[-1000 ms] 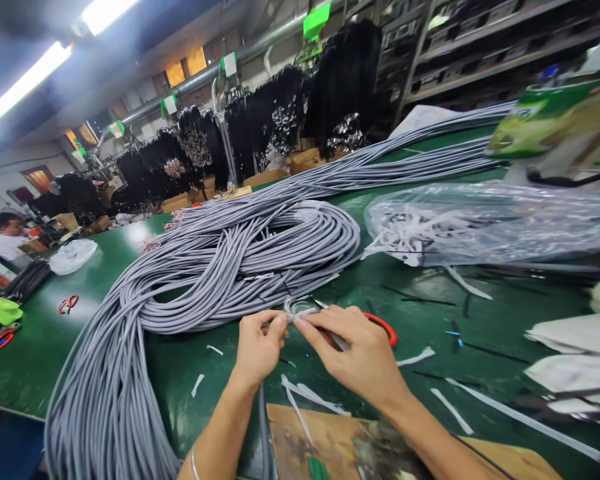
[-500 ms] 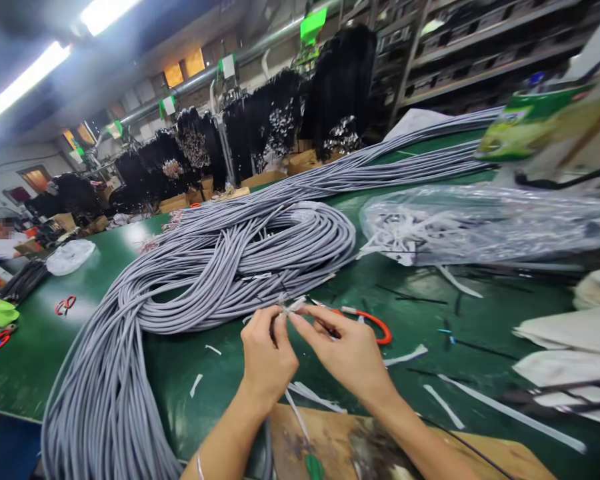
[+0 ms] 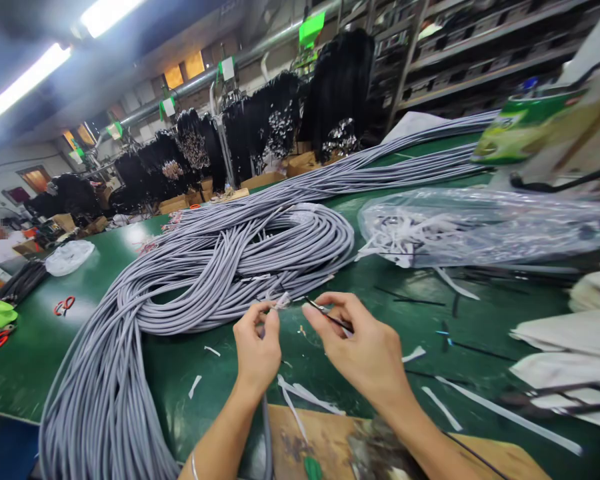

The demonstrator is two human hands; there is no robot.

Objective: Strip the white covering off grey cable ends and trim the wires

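My left hand (image 3: pixel 258 347) is closed in a pinch around a pale, frayed cable end (image 3: pixel 282 301), with whitish strands showing past the fingertips. To its right, my right hand (image 3: pixel 363 340) grips a thin black stick-like piece (image 3: pixel 325 310) between thumb and fingers; its exact kind is not clear, and part of it is hidden in the palm. A gap separates the two hands. Behind them lies a large coiled bundle of grey cables (image 3: pixel 195 267). A single grey cable (image 3: pixel 267 440) runs beneath my left forearm.
Scraps of white strip (image 3: pixel 510 413) and black bits (image 3: pixel 410 298) litter the green table (image 3: pixel 170 380). At right are a clear plastic bag (image 3: pixel 505 227) and white gloves (image 3: pixel 555 333). A brown board (image 3: pixel 320 433) lies in front. Red-handled snips (image 3: pixel 64 305) rest at left; a person (image 3: pixel 3 243) sits beyond.
My hands have moved apart, the right one shifting rightward. A thin black piece now shows in my right hand. The orange-handled tool that lay beside it is no longer visible on the table.
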